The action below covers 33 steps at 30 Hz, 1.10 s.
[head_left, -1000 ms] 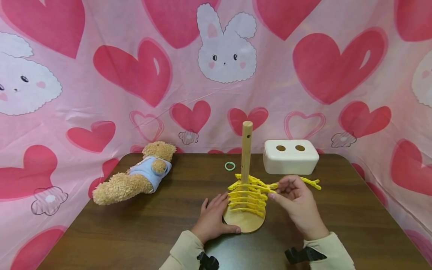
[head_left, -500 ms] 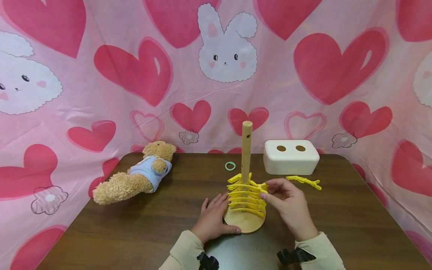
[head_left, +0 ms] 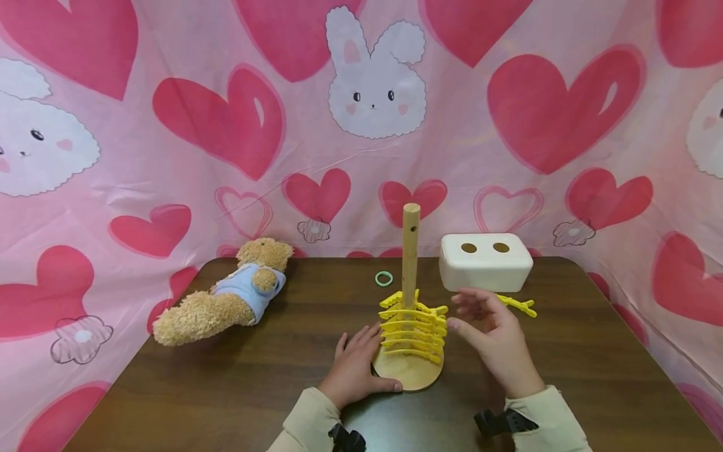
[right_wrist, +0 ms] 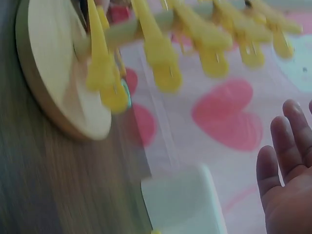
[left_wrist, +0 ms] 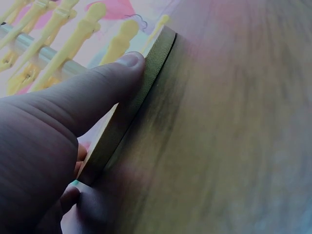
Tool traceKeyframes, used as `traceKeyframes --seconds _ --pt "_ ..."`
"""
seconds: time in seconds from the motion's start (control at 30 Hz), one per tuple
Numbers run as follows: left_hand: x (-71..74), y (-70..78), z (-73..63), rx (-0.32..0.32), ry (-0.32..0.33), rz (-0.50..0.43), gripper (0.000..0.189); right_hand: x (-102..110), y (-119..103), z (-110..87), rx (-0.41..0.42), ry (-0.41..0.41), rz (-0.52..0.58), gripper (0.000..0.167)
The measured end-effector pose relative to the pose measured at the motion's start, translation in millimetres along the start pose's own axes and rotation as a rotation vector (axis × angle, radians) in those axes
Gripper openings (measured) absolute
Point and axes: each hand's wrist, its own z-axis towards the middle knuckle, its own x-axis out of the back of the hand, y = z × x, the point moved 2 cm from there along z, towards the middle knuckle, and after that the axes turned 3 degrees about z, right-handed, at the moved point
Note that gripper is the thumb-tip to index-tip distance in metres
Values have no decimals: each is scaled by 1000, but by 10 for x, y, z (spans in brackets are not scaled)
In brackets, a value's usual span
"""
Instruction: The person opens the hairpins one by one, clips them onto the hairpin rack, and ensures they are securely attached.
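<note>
A wooden post (head_left: pixel 410 251) rises from a round wooden base (head_left: pixel 412 380). Several yellow plastic clips, probably alligator hair clips (head_left: pixel 415 324), are stacked along its lower half, sticking out sideways. My left hand (head_left: pixel 358 367) rests at the base's left, fingers spread and fairly straight; in the left wrist view, the thumb (left_wrist: pixel 109 80) lies on the base's rim. My right hand (head_left: pixel 497 342) is just right of the clips, holding nothing, its fingers slightly bent and apart from them. In the right wrist view, the fingers (right_wrist: pixel 287 146) stand away from the clips.
One yellow clip (head_left: pixel 522 306) lies on the table (head_left: pixel 254 389) behind my right hand. A white box (head_left: pixel 486 270) with two round holes stands at the back right. A green ring (head_left: pixel 383 279) lies behind the post. A teddy bear (head_left: pixel 243 295) in blue lies at the left.
My right hand brought a yellow clip left to the post, let go of it there and drew back to the right. The left hand stays on the base.
</note>
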Motion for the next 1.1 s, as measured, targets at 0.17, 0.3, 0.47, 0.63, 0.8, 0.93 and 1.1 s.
traceKeyframes --seconds 0.17,0.3,0.47,0.63,0.8,0.93,1.1 --pt "-4 0 -3 -1 6 4 104 228 182 66 -18 58 -113 42" --pt "-4 7 -11 0 10 -5 103 430 414 97 -86 89 -157 42" --pt "6 18 -20 -4 8 -15 103 622 729 95 -179 132 -128 48" --pt "19 12 -26 2 7 -18 104 747 971 92 -319 142 -137 62" --pt "21 -1 -43 16 11 5 105 875 1137 133 -362 178 -181 62" --pt "17 12 -45 17 17 17 105 1005 1201 187 -319 137 -293 62" --pt "5 29 -40 10 12 2 104 1154 1245 243 -303 54 -430 62"
